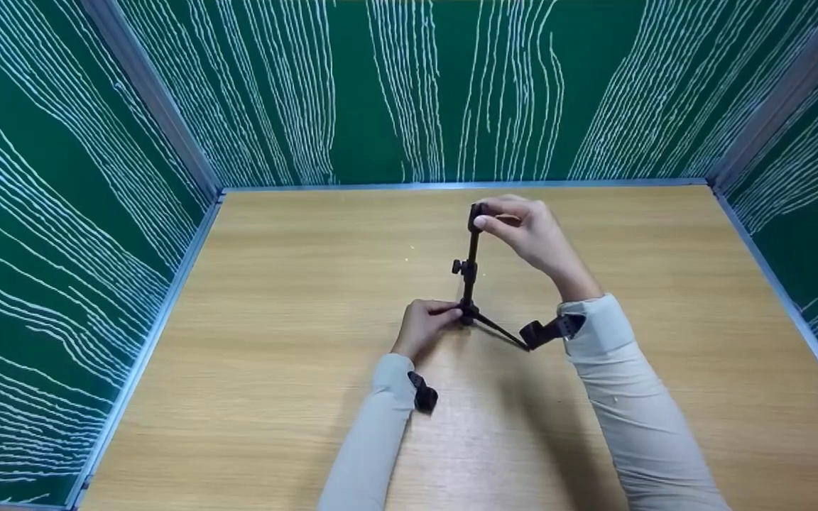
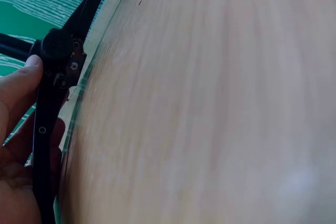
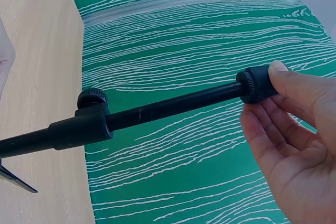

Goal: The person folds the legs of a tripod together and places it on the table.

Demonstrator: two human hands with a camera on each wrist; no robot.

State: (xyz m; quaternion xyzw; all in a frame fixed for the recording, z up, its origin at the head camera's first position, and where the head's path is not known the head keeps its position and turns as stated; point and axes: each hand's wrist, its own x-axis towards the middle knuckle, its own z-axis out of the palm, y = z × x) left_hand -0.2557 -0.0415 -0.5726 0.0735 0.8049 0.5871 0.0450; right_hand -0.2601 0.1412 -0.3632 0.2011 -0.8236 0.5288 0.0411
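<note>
A small black tripod (image 1: 473,250) stands upright over the wooden table. Its upper end, a cap with a ribbed ring (image 3: 251,86), is pinched between the thumb and fingers of my right hand (image 1: 533,233). Low down, my left hand (image 1: 424,323) grips the tripod near its hub (image 2: 56,45); the thumb lies against the hub, with other fingers behind a leg (image 2: 43,153). A side knob (image 3: 93,98) sticks out partway up the pole. One thin leg (image 1: 503,331) slants down to the right in the head view. Left fingers partly hide the base there.
The light wooden table (image 1: 274,284) is bordered by a metal edge strip (image 1: 352,187). Green panels (image 1: 352,92) with white wavy lines rise at the back and both sides. Tiny pale specks lie behind the tripod. Each wrist carries a black camera mount (image 1: 424,394).
</note>
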